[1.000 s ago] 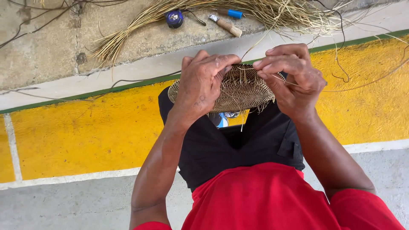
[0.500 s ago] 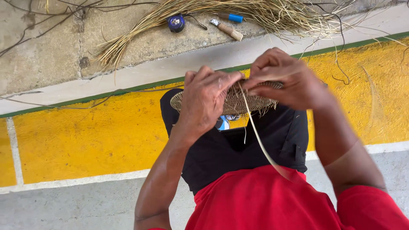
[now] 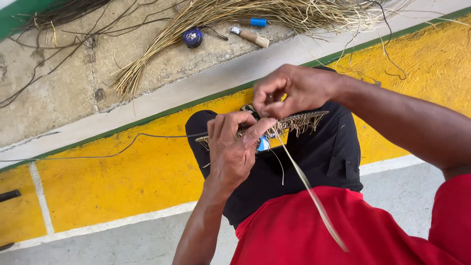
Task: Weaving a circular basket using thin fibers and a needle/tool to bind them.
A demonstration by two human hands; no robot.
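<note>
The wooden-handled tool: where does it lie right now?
In the head view, the wooden-handled tool lies top centre on the concrete, between the blue round object and the blue cap, beside the straw bundle.

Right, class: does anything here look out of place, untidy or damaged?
Nothing looks damaged. The woven disc sits edge-on between both hands, left hand and right hand, with one loose strand trailing over the red shirt. On the concrete, the straw bundle fans out untidily around a blue spool.

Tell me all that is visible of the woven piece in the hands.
The woven piece is a flat, round-looking disc of tan straw, seen almost edge-on above the lap. Loose fibre ends fringe its rim. The left hand grips its near edge; the right hand pinches it from above. One long pale strand trails down from it.
</note>
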